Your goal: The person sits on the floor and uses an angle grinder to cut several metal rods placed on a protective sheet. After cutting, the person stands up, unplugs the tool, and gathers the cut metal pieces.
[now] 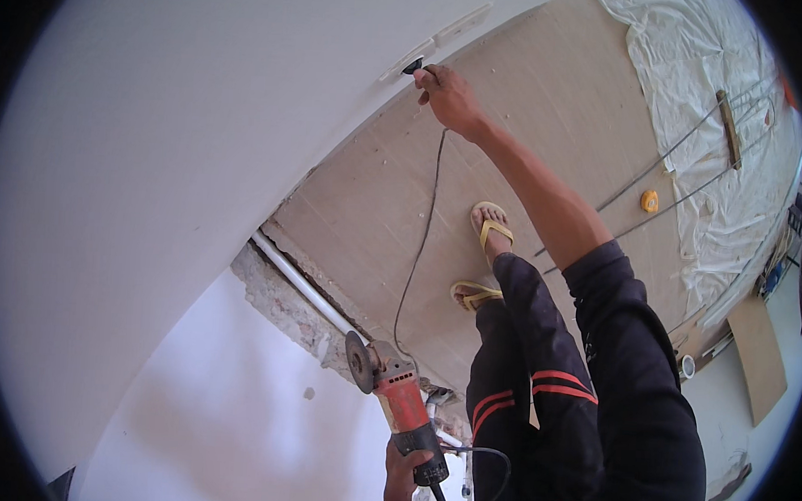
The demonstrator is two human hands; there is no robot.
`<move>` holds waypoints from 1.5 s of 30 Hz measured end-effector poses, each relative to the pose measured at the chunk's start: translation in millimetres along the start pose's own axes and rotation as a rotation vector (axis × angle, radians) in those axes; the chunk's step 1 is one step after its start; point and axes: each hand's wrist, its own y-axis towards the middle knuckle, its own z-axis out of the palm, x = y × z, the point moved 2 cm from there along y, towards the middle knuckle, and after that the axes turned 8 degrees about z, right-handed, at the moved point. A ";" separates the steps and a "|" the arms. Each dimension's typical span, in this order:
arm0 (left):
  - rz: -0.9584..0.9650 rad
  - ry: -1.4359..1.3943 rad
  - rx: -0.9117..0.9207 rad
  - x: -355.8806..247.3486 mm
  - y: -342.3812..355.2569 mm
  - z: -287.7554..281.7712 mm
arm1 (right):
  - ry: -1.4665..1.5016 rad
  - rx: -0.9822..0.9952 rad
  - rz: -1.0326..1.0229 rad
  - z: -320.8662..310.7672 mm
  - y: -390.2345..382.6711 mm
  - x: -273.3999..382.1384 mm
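Note:
My left hand point(405, 466) is wrapped round the black rear body of a red angle grinder point(402, 401). The grinder points up and away, its disc point(359, 362) facing the white wall. A dark cord point(429, 218) runs from near the grinder up toward my other arm. With the arm stretched far forward, my right hand point(452, 99) has its fingers closed round a black plug point(413, 67) at a white wall socket point(419, 52). How far the plug sits in the socket cannot be made out.
A white pipe point(301, 284) lies in a broken channel along the floor's edge. Tiled floor point(359, 195) surrounds my sandalled feet point(492, 223). To the right are thin rods point(646, 176), a yellow tape measure point(649, 200), a wood strip point(728, 130), white plastic sheeting point(673, 74) and a board point(758, 356).

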 end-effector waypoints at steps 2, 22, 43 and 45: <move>0.013 -0.032 -0.036 5.3 -7.0 10.1 | -0.102 -0.050 -0.219 8.2 0.4 6.7; 0.081 -0.065 0.070 -2.5 10.5 16.0 | -0.234 -0.044 -0.237 1.0 -14.0 8.6; 0.298 -0.102 0.261 -15.5 -20.8 60.5 | 0.681 0.260 0.888 -41.9 -420.1 -35.0; 0.325 -0.082 0.362 -24.5 -26.7 67.6 | 1.110 0.163 1.008 -21.6 -451.3 -8.8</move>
